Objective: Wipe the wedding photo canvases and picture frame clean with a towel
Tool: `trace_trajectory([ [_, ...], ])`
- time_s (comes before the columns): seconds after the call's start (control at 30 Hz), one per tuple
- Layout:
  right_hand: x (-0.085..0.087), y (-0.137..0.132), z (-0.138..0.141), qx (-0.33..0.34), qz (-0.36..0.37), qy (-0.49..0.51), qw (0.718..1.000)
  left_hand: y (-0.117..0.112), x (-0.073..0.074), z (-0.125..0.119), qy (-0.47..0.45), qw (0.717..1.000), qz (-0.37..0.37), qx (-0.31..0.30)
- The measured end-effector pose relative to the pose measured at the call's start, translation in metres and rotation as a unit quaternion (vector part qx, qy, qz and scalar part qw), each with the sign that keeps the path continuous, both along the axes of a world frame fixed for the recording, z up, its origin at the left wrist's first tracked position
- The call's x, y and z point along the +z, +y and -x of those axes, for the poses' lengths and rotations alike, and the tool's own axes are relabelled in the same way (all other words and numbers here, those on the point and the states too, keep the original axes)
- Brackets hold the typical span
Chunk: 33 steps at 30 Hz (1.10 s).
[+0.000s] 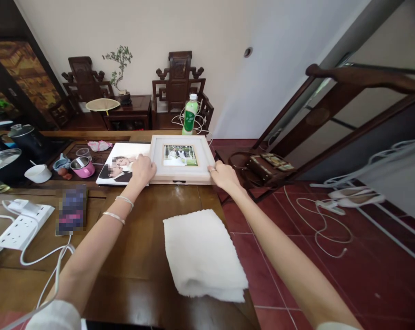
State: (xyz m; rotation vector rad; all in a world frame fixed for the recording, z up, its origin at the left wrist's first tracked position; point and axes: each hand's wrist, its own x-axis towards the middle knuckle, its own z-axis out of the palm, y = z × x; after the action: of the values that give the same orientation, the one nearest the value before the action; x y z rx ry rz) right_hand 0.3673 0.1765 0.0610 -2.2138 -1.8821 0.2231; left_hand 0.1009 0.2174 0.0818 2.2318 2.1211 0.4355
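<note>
A pale photo box (155,156) with a small wedding picture set in its lid lies near the far edge of the wooden table. My left hand (144,168) grips its left side, fingers curled. At the opposite side my right hand (224,175) holds the box by its right edge. Beside it on the left lies a white photo album (120,151) with a couple on the cover, partly behind my left hand. Closer to me, a folded white cloth (204,254) rests flat on the table (135,256).
Behind the box stands a green bottle (190,114). Leftward are a pink cup (83,167), a white bowl (38,173), a phone (71,211) and a power strip (24,227) with cables. A brown handbag (269,167) sits on a wooden chair (327,107) at right.
</note>
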Motion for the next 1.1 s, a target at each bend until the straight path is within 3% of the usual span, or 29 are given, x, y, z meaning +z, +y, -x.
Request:
trace_trajectory([
  [0.1, 0.013, -0.027, -0.003, -0.001, -0.044, -0.014, 0.999, -0.019, 0.017, 0.009, -0.085, 0.996, -0.021, 0.0],
  [0.2, 0.029, -0.062, -0.007, 0.013, -0.129, -0.007, 0.991, -0.044, 0.033, 0.023, -0.274, 0.962, 0.004, 0.015],
  [0.27, 0.04, -0.085, -0.005, 0.035, -0.172, 0.016, 0.984, -0.065, 0.039, 0.03, -0.419, 0.906, 0.053, -0.034],
  [0.33, 0.048, -0.107, 0.0, 0.056, -0.203, 0.048, 0.976, -0.088, 0.04, 0.036, -0.532, 0.843, 0.042, -0.063],
  [0.43, 0.049, -0.141, 0.015, 0.086, -0.243, 0.138, 0.956, -0.127, 0.039, 0.046, -0.661, 0.749, 0.044, -0.014],
  [0.5, 0.038, -0.169, 0.029, 0.099, -0.285, 0.212, 0.93, -0.156, 0.04, 0.059, -0.694, 0.718, 0.032, 0.037],
  [0.6, 0.011, -0.218, 0.055, 0.139, -0.379, 0.253, 0.879, -0.202, 0.047, 0.085, -0.709, 0.699, 0.006, 0.093],
  [0.67, -0.008, -0.248, 0.075, 0.194, -0.407, 0.222, 0.865, -0.23, 0.053, 0.104, -0.712, 0.687, 0.014, 0.144],
  [0.77, -0.032, -0.273, 0.101, 0.208, -0.371, 0.156, 0.891, -0.263, 0.057, 0.127, -0.717, 0.667, 0.034, 0.199],
  [0.9, -0.055, -0.268, 0.112, 0.204, -0.254, 0.073, 0.943, -0.29, 0.05, 0.146, -0.714, 0.656, 0.046, 0.24],
  [1.0, -0.059, -0.258, 0.097, 0.169, -0.252, 0.076, 0.95, -0.302, 0.038, 0.152, -0.717, 0.651, 0.049, 0.244],
  [1.1, -0.047, -0.257, 0.066, 0.051, -0.291, 0.099, 0.95, -0.31, 0.024, 0.155, -0.715, 0.649, 0.076, 0.248],
])
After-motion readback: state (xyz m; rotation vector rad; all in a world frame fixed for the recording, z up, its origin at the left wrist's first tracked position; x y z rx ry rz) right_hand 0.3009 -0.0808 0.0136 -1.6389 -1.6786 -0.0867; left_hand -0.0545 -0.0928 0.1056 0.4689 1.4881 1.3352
